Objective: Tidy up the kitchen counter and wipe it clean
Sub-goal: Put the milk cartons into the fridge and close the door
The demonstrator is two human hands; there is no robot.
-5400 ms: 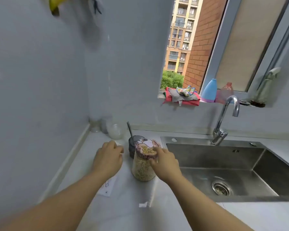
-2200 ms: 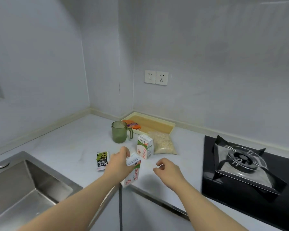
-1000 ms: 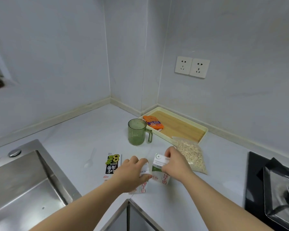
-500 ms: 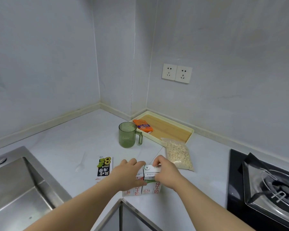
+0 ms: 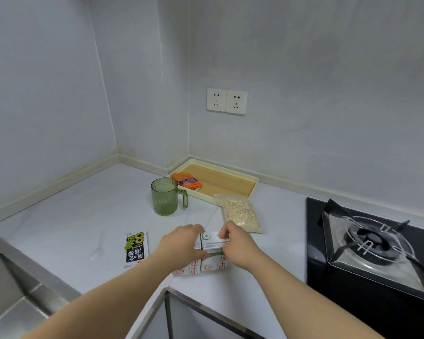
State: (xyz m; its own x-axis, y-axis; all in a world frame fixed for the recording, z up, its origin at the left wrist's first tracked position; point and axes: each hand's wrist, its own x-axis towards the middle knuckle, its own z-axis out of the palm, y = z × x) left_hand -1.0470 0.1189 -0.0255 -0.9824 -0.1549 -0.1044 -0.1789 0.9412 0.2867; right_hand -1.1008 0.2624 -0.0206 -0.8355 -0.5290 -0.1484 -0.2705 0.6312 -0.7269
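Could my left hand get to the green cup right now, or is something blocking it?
Probably yes, once it lets go: the left hand grips a milk carton, and only bare counter lies between it and the green cup.

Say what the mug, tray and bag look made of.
The mug looks translucent green plastic: light passes its ribbed wall. The tray has a cream, likely plastic rim and wood-grained floor, bamboo or print. The bag is clear plastic film; flakes show through.

Since 2 s ago: my left hand [image 5: 181, 243] carried 1 milk carton [image 5: 189, 267] over to the 2nd carton [image 5: 213, 261]; right hand [image 5: 238, 245], then free, now grips that one. Cartons touch, upright on desk [image 5: 83, 216].
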